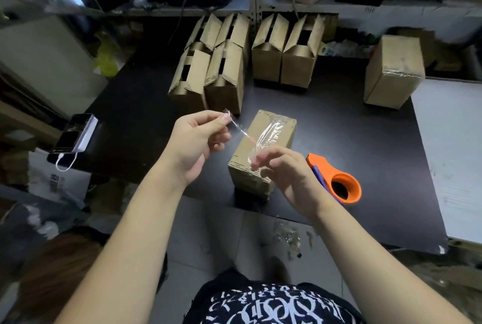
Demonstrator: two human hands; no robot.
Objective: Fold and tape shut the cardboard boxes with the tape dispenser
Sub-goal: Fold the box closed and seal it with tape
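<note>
Finger and thumb of the left hand (194,141) pinch one end of a clear tape strip (241,130). The right hand (284,175) pinches the other end. The strip slants over the box (283,141), which lies shut near the front edge of the table (365,128), long side pointing away. The right hand is closer to it. The tape dispenser (339,180) sits just to its right

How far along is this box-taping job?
Done: a sealed box stands far right; the front box already carries tape. In hand: left hand and right hand pinch a tape strip above it, the orange dispenser lying aside. Left: the open boxes at the back, flaps up.
</note>
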